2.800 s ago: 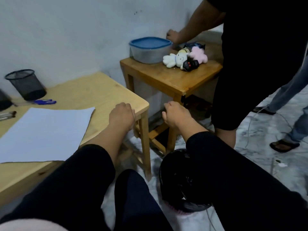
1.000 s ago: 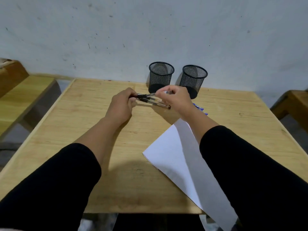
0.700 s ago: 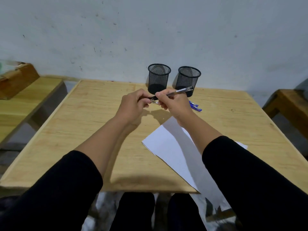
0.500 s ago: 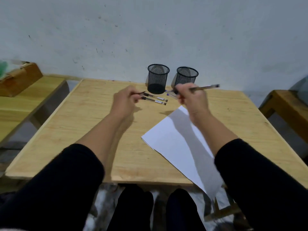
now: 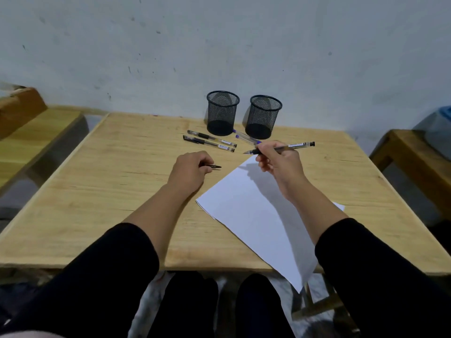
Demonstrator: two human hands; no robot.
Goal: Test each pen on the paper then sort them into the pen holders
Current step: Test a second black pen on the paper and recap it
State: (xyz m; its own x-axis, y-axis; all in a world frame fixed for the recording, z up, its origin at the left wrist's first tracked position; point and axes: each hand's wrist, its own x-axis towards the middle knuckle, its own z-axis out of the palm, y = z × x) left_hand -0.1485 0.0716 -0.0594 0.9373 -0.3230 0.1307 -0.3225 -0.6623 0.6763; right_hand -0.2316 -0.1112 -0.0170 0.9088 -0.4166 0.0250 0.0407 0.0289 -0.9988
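My right hand [image 5: 278,159] grips an uncapped black pen [image 5: 292,147], held level above the far corner of the white paper [image 5: 256,215], tip pointing left. My left hand [image 5: 190,169] rests on the wooden table [image 5: 109,186] and pinches the black pen cap [image 5: 214,166]. Two black capped pens [image 5: 210,141] lie side by side behind my left hand. A blue pen [image 5: 245,138] lies between them and my right hand. Two black mesh pen holders [image 5: 222,112] [image 5: 264,116] stand empty at the table's far edge by the wall.
A second wooden table [image 5: 31,140] stands at the left, with a brown box on it. Another wooden table [image 5: 415,152] is at the right, holding a grey container with a blue lid [image 5: 439,125]. The paper overhangs the near table edge.
My hands pulled the cap off one pen. The left hand dropped to the table with the cap, leaving two pens lying there. The right hand came down toward the paper.
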